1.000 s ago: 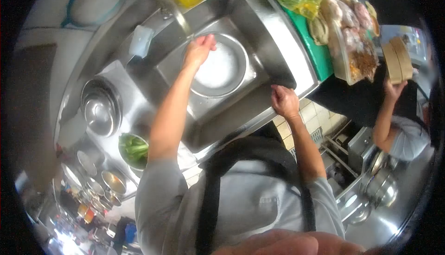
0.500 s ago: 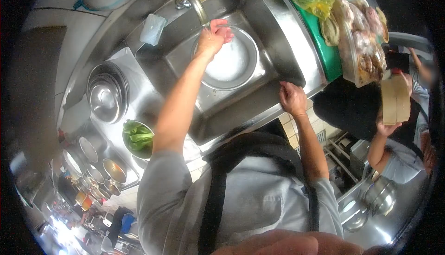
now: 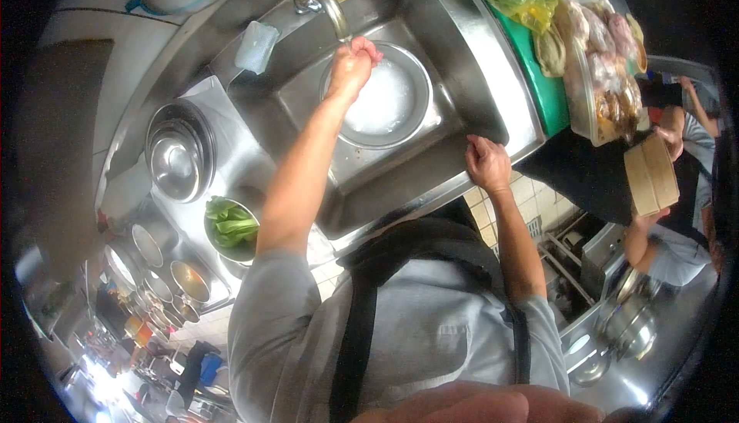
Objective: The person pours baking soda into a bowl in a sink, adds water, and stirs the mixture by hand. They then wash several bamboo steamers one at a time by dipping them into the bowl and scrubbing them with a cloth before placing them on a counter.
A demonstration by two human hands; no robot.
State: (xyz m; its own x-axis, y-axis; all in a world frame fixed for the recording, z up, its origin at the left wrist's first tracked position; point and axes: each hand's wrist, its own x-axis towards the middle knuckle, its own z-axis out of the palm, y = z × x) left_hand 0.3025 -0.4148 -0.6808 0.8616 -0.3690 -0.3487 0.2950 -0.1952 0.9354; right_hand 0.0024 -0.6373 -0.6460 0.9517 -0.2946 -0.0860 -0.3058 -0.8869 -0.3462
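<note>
My left hand (image 3: 356, 65) is under the spout of the curved faucet (image 3: 327, 3), its fingers curled in and nothing visible in them. Below it, a round metal bowl (image 3: 422, 107) with whitish, foamy water stands in the steel sink (image 3: 454, 61). A stream from the spout is hard to make out behind the hand. At the sink's front edge (image 3: 439, 196), my right hand (image 3: 488, 163) rests with its fingers closed over the rim.
Left of the sink are stacked metal bowls (image 3: 181, 153) and a bowl of green leaves (image 3: 231, 223). A light-blue block (image 3: 256, 47) sits on the rim. Right are a green board (image 3: 543, 88) and bagged food (image 3: 604, 46). Another person holds a bamboo steamer (image 3: 651, 173).
My left hand has curled its fingers in, staying under the spout. My right hand has hardly moved. The other person's steamer has tilted and shifted slightly.
</note>
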